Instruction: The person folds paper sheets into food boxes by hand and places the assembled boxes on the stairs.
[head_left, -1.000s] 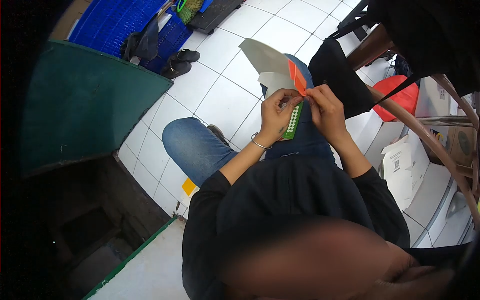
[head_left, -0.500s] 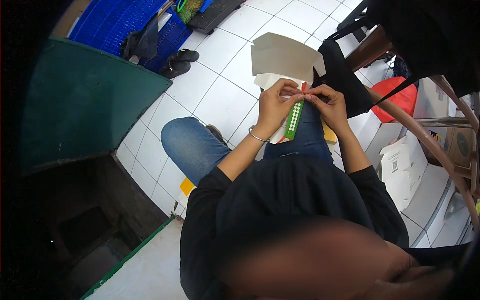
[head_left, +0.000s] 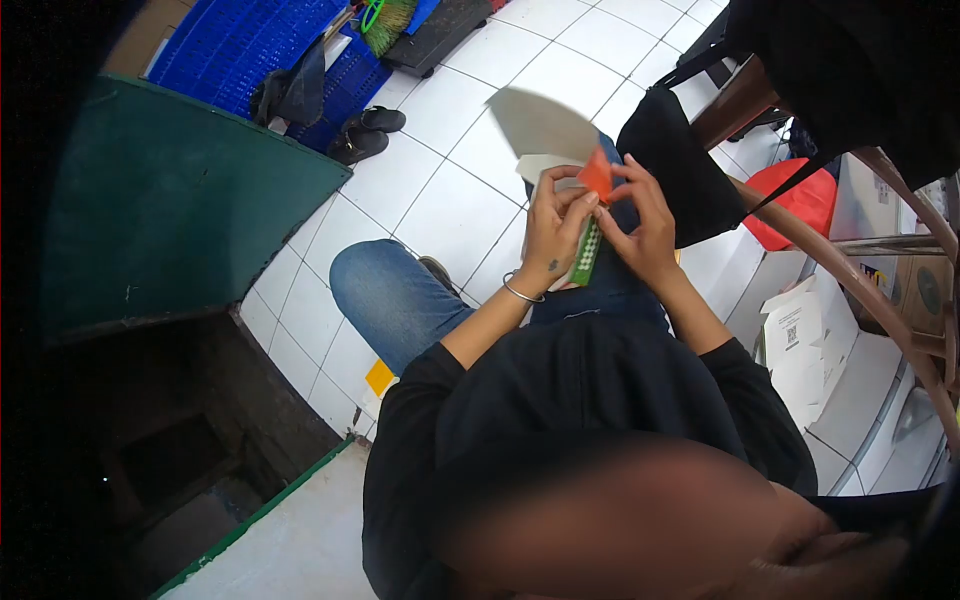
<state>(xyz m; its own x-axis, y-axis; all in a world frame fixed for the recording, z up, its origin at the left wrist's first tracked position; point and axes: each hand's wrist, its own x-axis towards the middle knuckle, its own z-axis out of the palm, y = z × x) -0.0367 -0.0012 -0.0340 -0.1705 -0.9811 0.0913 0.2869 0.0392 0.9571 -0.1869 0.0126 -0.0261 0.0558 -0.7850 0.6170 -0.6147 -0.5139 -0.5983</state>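
A partly folded cardboard box (head_left: 545, 125) lies over my right thigh. Its inside is plain off-white, and a green side with a white diamond pattern (head_left: 588, 252) faces up. My left hand (head_left: 556, 225) grips the box's left wall, thumb pressed near the top of the green strip. At the corner, my right hand (head_left: 642, 222) has its thumb by my left thumb and its fingers bent against an orange-red flap (head_left: 597, 174), which stands up. The large far panel is tilted and blurred.
A black bag (head_left: 665, 170) hangs from a brown chair frame (head_left: 800, 240) on the right. Flattened white cartons (head_left: 795, 345) and a red bag (head_left: 795, 205) are beyond it. Black shoes (head_left: 365, 135), blue crates (head_left: 240, 55) and a green panel (head_left: 170, 200) stand at the left.
The orange-red flap has swung up and now shows wide between my hands. The large far panel has tilted to the left. My right hand has moved left, closer to my left hand.
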